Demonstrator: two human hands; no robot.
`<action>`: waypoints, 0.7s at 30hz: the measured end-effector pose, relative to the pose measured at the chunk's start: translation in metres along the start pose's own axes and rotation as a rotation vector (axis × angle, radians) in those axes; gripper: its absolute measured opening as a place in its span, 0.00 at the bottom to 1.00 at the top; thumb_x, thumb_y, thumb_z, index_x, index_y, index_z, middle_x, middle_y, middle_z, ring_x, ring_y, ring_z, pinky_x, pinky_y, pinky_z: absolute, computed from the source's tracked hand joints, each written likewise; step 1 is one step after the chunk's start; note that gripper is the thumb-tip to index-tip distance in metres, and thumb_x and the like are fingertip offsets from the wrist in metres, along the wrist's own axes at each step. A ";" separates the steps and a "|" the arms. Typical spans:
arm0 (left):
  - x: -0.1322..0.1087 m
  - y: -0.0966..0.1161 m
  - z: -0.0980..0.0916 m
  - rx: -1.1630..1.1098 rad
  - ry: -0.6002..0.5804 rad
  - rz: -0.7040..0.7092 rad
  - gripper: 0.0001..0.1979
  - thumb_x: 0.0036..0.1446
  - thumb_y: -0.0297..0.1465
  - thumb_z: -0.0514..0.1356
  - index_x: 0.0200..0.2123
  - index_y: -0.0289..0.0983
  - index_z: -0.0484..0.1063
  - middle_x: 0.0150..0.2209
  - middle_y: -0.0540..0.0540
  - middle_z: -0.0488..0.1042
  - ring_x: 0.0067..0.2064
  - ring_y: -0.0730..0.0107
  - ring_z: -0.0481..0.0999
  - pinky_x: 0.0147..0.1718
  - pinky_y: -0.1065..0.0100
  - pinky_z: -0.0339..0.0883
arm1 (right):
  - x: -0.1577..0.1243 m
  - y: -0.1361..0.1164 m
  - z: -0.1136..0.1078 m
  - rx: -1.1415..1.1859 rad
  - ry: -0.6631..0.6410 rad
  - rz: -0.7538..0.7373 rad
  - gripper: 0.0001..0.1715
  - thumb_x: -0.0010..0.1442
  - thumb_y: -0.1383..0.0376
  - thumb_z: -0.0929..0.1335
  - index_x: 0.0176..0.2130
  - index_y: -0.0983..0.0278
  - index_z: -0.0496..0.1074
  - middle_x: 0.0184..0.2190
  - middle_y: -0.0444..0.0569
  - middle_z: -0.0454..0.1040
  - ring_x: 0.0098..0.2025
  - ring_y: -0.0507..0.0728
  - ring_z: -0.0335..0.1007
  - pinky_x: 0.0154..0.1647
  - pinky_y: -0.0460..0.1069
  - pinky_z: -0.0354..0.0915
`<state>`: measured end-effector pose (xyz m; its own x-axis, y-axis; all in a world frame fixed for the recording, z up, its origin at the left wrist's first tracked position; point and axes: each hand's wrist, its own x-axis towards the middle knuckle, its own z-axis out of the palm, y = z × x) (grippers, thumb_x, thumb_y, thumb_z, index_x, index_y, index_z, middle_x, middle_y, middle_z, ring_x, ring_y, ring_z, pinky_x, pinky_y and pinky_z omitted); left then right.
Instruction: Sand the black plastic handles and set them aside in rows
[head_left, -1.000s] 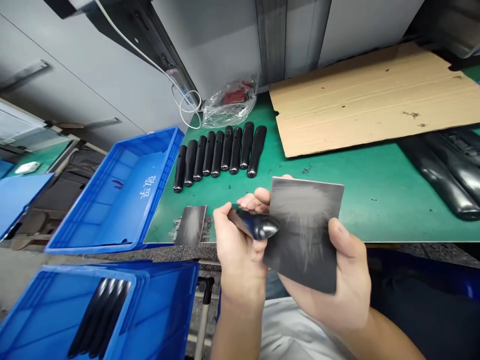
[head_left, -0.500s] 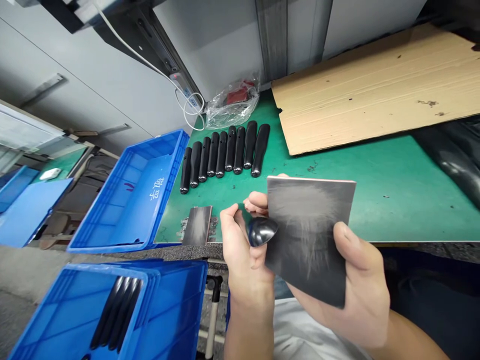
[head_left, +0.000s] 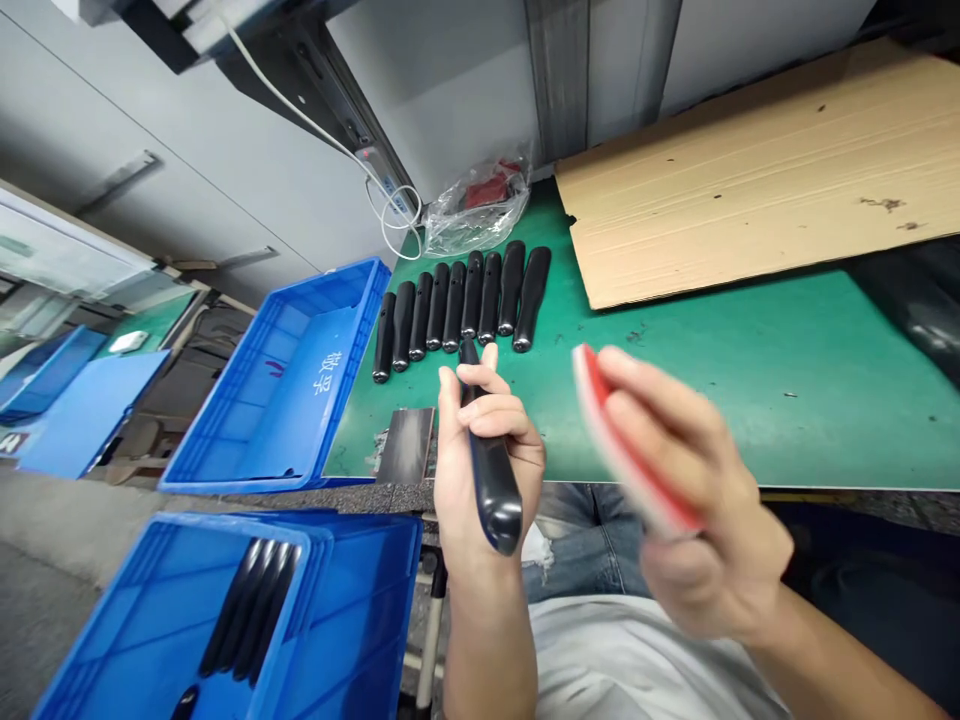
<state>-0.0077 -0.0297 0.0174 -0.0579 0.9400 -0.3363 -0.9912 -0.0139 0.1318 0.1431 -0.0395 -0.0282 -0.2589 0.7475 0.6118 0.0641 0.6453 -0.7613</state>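
My left hand (head_left: pixel 484 450) has its fingers wrapped round a glossy black plastic handle (head_left: pixel 495 490), whose rounded end points down toward me. To the right, my right hand (head_left: pixel 697 500) grips a flat sanding pad (head_left: pixel 630 450) with a red back and a pale edge, blurred by motion. Its abrasive face is turned toward the handle, with a gap between the two. Beyond my left hand, several similar black handles (head_left: pixel 454 305) lie in a row on the green table (head_left: pixel 697 390). A second grey, scuffed pad (head_left: pixel 405 445) rests at the table's front edge.
A blue crate (head_left: pixel 255 475) stands left of the table. Below it, another blue crate (head_left: pixel 142 600) holds several black handles (head_left: pixel 247 610). A cardboard sheet (head_left: pixel 750 190) covers the back right, near a clear plastic bag (head_left: pixel 476 225) and a white cable (head_left: pixel 285 105).
My right hand has moved the sanding pad away from the handle and turned it edge-on, showing its red back. The handle in my left hand has tilted and now shows along its length.
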 end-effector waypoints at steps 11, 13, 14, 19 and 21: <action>0.009 0.000 -0.006 0.059 -0.106 0.079 0.14 0.79 0.26 0.45 0.52 0.35 0.70 0.31 0.56 0.78 0.20 0.91 0.69 0.20 0.92 0.60 | -0.007 -0.006 0.016 0.061 -0.469 -0.576 0.14 0.74 0.66 0.66 0.54 0.56 0.78 0.58 0.35 0.77 0.43 0.52 0.81 0.29 0.48 0.74; 0.009 0.000 -0.004 0.037 -0.122 0.064 0.14 0.79 0.27 0.45 0.54 0.35 0.69 0.30 0.56 0.78 0.21 0.91 0.69 0.20 0.91 0.61 | -0.014 -0.007 0.020 0.081 -0.564 -0.636 0.14 0.75 0.64 0.66 0.53 0.57 0.79 0.59 0.33 0.77 0.39 0.49 0.79 0.24 0.45 0.71; 0.008 0.000 -0.003 0.048 -0.127 0.071 0.14 0.79 0.27 0.45 0.55 0.35 0.68 0.30 0.57 0.77 0.21 0.90 0.69 0.20 0.91 0.61 | -0.020 -0.007 0.022 0.071 -0.582 -0.647 0.14 0.75 0.63 0.66 0.53 0.57 0.79 0.60 0.31 0.75 0.37 0.49 0.77 0.21 0.45 0.69; 0.005 -0.002 0.003 0.140 -0.099 0.098 0.14 0.78 0.31 0.45 0.54 0.33 0.68 0.27 0.55 0.68 0.21 0.84 0.64 0.21 0.83 0.62 | -0.065 0.004 0.030 -0.052 -0.136 -0.505 0.14 0.69 0.51 0.70 0.52 0.44 0.80 0.63 0.22 0.72 0.34 0.57 0.71 0.21 0.54 0.66; 0.004 -0.005 0.007 0.112 0.004 0.126 0.15 0.76 0.35 0.44 0.46 0.33 0.67 0.27 0.54 0.63 0.23 0.81 0.65 0.23 0.80 0.65 | -0.078 0.010 0.030 -0.027 -0.031 -0.253 0.18 0.67 0.51 0.71 0.56 0.33 0.75 0.59 0.24 0.76 0.40 0.62 0.72 0.29 0.57 0.71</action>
<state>-0.0018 -0.0234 0.0222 -0.1813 0.9318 -0.3145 -0.9566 -0.0929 0.2762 0.1350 -0.0957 -0.0899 -0.2995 0.5568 0.7748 0.0186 0.8153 -0.5787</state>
